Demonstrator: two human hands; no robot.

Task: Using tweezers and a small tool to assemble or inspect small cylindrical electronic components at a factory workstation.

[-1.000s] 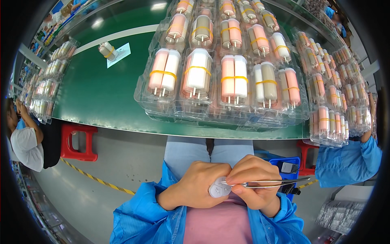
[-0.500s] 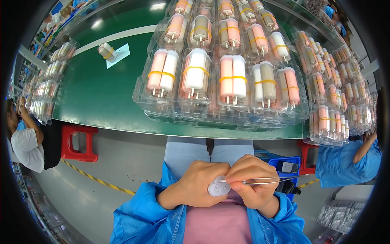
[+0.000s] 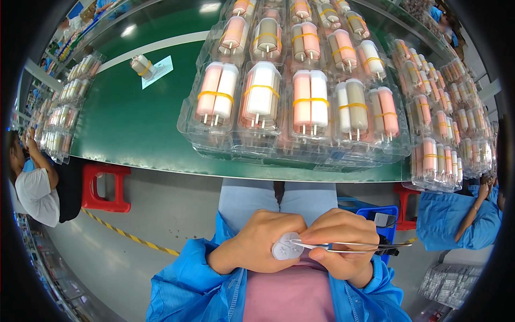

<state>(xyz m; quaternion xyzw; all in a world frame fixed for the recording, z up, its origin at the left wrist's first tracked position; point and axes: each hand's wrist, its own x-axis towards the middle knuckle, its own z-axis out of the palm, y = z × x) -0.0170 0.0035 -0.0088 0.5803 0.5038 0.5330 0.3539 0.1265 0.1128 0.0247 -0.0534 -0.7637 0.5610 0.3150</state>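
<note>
Compared with half a second ago, the right hand (image 3: 346, 232) has shifted slightly to the right, more of the tweezers (image 3: 370, 248) shows ahead of its fingers, and their rear end has dropped a little; the pale round piece (image 3: 286, 247) sits slightly further left. The co-worker (image 3: 448, 220) beyond the right fingers has lowered a forearm. The left hand (image 3: 257, 240) is clenched around the round piece, whose face shows at its thumb side; anything behind that face is hidden in the fist. The right fingers grip the tweezers between thumb and fingertips. Ahead of both hands, past the near edge of the tabletop (image 3: 129, 129), stands a stack of clear trays (image 3: 322, 155) with banded tube bundles (image 3: 214, 94). Farther off, left of the left fingers, another bundle (image 3: 141, 66) lies by a pale card (image 3: 158, 72). Just behind the right fingers is a blue bin (image 3: 392, 212). The tweezers' long axis runs nearly level from right to left, tips pointing at the round piece, whose face is tilted upward.
</note>
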